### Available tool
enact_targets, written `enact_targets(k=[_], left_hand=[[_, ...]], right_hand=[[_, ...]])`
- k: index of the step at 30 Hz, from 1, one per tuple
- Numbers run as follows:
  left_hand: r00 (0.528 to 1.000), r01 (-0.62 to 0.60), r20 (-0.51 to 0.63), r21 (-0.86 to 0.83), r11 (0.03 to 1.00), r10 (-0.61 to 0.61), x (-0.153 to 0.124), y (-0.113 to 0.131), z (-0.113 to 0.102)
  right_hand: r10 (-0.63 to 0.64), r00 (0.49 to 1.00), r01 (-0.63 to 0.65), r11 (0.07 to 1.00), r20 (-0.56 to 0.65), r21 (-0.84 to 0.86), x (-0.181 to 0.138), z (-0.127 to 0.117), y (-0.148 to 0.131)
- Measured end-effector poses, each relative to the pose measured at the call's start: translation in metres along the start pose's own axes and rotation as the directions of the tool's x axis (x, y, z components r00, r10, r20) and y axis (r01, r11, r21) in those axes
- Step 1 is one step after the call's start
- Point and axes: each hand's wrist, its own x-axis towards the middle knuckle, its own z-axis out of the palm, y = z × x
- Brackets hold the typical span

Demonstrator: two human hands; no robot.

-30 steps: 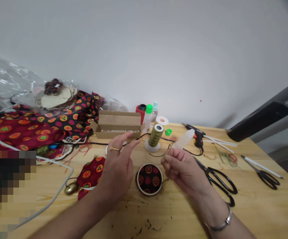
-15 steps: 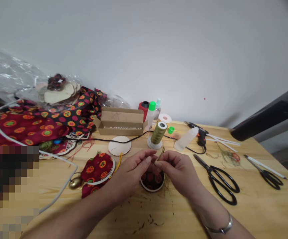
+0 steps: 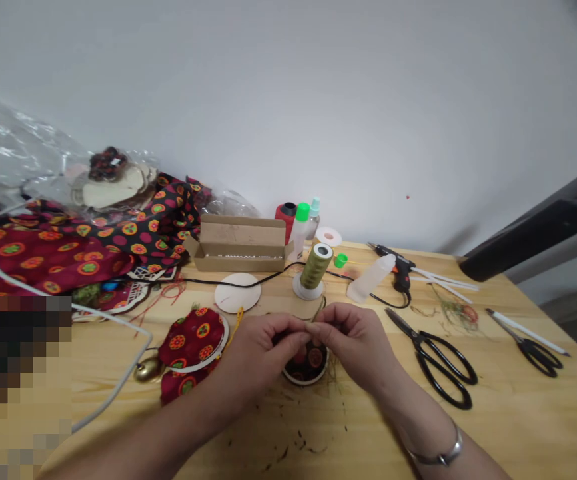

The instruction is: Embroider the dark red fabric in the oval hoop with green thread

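Note:
My left hand (image 3: 268, 347) and my right hand (image 3: 353, 337) meet at the fingertips, both closed in a pinch. A strand of olive thread (image 3: 323, 305) loops up from the right fingertips; what the left fingers grip is hidden. Below them lies a round piece of dark patterned fabric (image 3: 309, 365) with a white rim, partly covered by the hands. Loose thread ends (image 3: 337, 367) stick out at its right side. Just beyond the hands stands a spool of olive thread (image 3: 315, 267). Left of my left hand is a red patterned fabric disc (image 3: 193, 339) with a white rim.
Large black-handled scissors (image 3: 431, 357), smaller scissors (image 3: 533, 350) and a glue gun (image 3: 396, 263) lie at right. Behind are an open cardboard box (image 3: 241, 257), a white disc (image 3: 237, 293) and a clear nozzle bottle (image 3: 371, 278). Patterned cloth (image 3: 63, 250) and a brass bell (image 3: 148, 369) lie left.
My left fingertips have come over to meet the right ones in a pinch. The view has shifted slightly; the things on the table have stayed put.

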Motion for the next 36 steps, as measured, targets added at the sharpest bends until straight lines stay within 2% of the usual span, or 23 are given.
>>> enact_targets(k=[5, 19, 26, 29, 36], left_hand=[[0.999, -0.039, -0.004, 0.015, 0.999, 0.039, -0.002, 0.0, 0.001], [0.997, 0.021, 0.078, -0.061, 0.998, -0.016, 0.0, 0.001, -0.003], [0.998, 0.032, 0.057, -0.095, 0.995, -0.027, 0.0, 0.006, -0.004], [0.998, 0.047, 0.043, -0.124, 0.991, -0.042, 0.001, 0.007, -0.004], [0.997, 0.077, 0.008, -0.13, 0.988, -0.077, 0.004, 0.008, -0.007]], right_hand=[[0.01, 1.0, -0.01, 1.0, -0.016, 0.012, 0.001, 0.0, -0.002], [0.059, 0.997, -0.065, 0.991, 0.051, 0.118, 0.002, -0.003, -0.001], [0.047, 0.997, -0.054, 0.993, 0.059, 0.107, 0.002, -0.001, -0.002], [0.002, 0.996, -0.009, 0.997, 0.095, 0.072, 0.002, -0.003, -0.002], [-0.103, 0.989, 0.12, 0.98, 0.109, -0.161, 0.003, -0.011, -0.003]])
